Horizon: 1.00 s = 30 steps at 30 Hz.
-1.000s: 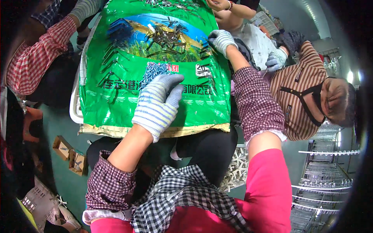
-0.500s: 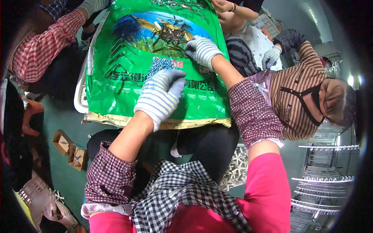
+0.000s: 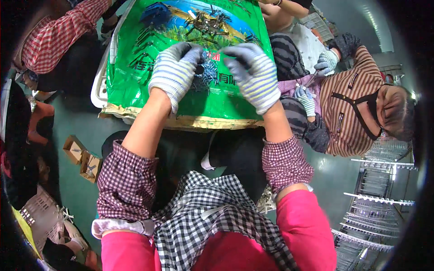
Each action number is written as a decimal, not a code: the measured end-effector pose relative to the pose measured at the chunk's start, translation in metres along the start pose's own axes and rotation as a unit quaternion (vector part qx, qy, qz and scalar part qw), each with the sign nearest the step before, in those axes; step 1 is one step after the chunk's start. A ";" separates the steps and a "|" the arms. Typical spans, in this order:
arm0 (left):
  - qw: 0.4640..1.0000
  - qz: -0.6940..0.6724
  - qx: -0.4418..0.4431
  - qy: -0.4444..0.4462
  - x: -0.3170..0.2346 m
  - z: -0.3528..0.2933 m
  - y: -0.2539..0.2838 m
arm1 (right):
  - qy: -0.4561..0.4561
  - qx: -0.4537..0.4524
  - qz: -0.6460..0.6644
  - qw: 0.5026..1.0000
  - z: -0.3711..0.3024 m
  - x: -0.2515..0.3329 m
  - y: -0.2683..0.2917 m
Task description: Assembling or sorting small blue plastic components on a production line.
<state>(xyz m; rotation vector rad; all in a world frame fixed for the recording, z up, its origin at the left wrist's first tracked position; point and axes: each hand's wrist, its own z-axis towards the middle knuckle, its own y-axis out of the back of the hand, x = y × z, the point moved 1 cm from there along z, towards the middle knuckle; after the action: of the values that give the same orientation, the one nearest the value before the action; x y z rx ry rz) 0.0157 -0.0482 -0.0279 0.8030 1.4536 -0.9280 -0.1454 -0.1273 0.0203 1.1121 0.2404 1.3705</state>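
A small heap of bluish screws (image 3: 209,74) lies on a green printed plastic sack spread over the work surface (image 3: 212,106). My left hand (image 3: 175,72), in a white-and-blue striped glove, is at the heap's left edge with its fingers curled together. A small dark piece shows by its fingertips, but I cannot make out what is held. To the right of the heap is my right hand (image 3: 257,77), gloved alike, thumb and forefinger apart with nothing visible between them. Beyond both hands, dark metal parts (image 3: 205,23) lie in a tangled pile.
More thin dark parts (image 3: 142,40) lie along the sack's left side. A co-worker in a striped top (image 3: 350,106) handles a small tool at the right. Another person's checked sleeve (image 3: 63,36) is at the upper left. Small cardboard boxes (image 3: 83,158) stand on the floor.
My right hand has come back from the dark parts pile toward me, beside the screws. My left hand has moved slightly up. The view has shifted a little.
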 end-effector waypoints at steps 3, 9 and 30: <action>1.000 -0.027 0.000 0.016 0.001 -0.004 0.002 | -0.197 0.067 -0.089 0.974 -0.018 -0.015 -0.001; 0.999 0.043 0.011 -0.018 0.005 -0.009 0.001 | -0.246 0.200 -0.106 0.942 -0.037 -0.024 -0.019; 0.995 0.024 0.086 0.039 0.003 -0.019 -0.004 | -0.275 0.095 0.284 0.914 -0.019 0.003 -0.022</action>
<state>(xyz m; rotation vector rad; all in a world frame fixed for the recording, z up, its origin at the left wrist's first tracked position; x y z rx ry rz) 0.0037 -0.0327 -0.0305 1.0072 1.4277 -1.0042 -0.1435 -0.1116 -0.0041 1.7752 -0.4014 1.4812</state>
